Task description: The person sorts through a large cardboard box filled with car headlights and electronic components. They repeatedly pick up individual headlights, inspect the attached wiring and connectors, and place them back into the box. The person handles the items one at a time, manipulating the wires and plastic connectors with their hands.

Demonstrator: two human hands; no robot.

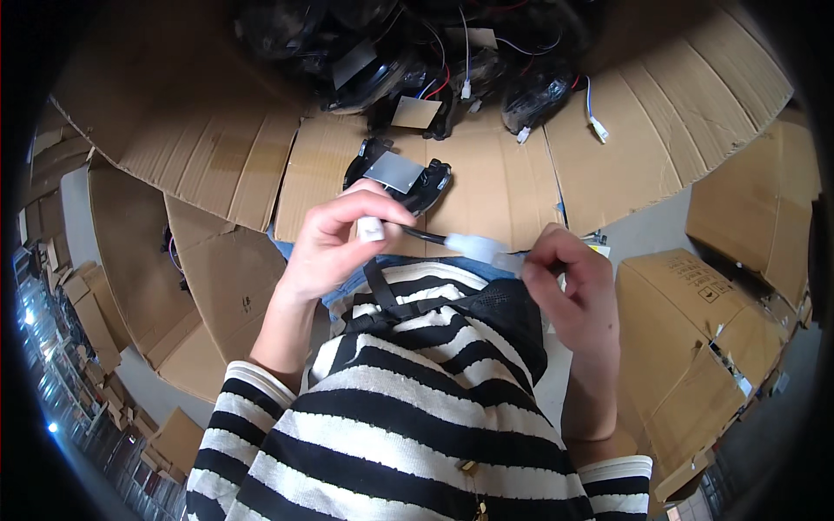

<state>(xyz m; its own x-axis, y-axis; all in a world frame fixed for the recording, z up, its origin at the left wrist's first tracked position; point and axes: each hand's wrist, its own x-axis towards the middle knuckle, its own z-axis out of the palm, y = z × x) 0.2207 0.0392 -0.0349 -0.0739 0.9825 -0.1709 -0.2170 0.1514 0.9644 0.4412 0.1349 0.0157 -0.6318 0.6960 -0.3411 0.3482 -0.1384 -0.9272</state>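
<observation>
Both hands hard at it, centre frame: the left hand [326, 243] pinches a white plug [371, 229] between thumb and fingers, while the right hand [573, 282] pinches the far end of a pale sleeve [471, 247]. Between them runs a short black cable [424, 234]. Looks mid-step to me: cable up, both ends gripped, but whether the sleeve is fully joined, I can't tell. Just above, a black part [430, 187] with a silver plate [395, 172] lies apart on the cardboard [495, 174]. And across the top of the frame, a dark pile [534, 100], some of it seemingly wrapped, trails wires [590, 100] and loose plugs [599, 131], so plenty looks left! Now the boxes: the left box [126, 252] gapes, a dark bit with a thin wire at its edge, too small to name; the right box [686, 286] hides its contents
</observation>
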